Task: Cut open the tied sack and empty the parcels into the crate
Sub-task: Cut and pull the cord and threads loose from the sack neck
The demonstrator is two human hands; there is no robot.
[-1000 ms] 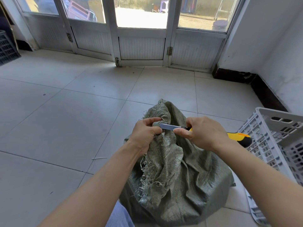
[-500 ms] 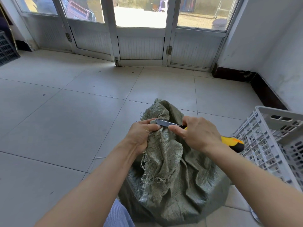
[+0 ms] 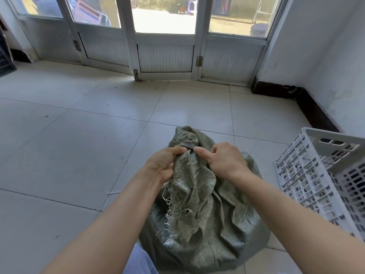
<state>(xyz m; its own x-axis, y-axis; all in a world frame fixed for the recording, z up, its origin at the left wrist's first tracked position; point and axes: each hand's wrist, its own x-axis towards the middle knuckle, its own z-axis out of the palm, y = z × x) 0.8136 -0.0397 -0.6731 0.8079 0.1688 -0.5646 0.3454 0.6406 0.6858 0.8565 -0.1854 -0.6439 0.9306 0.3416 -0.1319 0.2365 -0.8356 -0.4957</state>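
A grey-green woven sack (image 3: 199, 210) sits on the tiled floor in front of me, its neck bunched and its torn edge frayed. My left hand (image 3: 164, 165) grips the gathered neck from the left. My right hand (image 3: 223, 161) holds a utility knife; only the blade tip (image 3: 187, 145) shows, lying against the neck between my two thumbs. The knife's handle is hidden inside my fist. A white slatted plastic crate (image 3: 324, 178) stands to the right of the sack. No parcels are visible.
Glass doors with white frames (image 3: 166, 54) close off the far side. A white wall with a dark skirting (image 3: 308, 103) runs along the right. A dark crate (image 3: 5, 58) shows at the far left edge. Bare tiles stretch to the left.
My right hand has turned and moved left, so the yellow handle is now hidden and less blade shows. The blade has pushed further into the sack's neck. My left hand keeps its grip.
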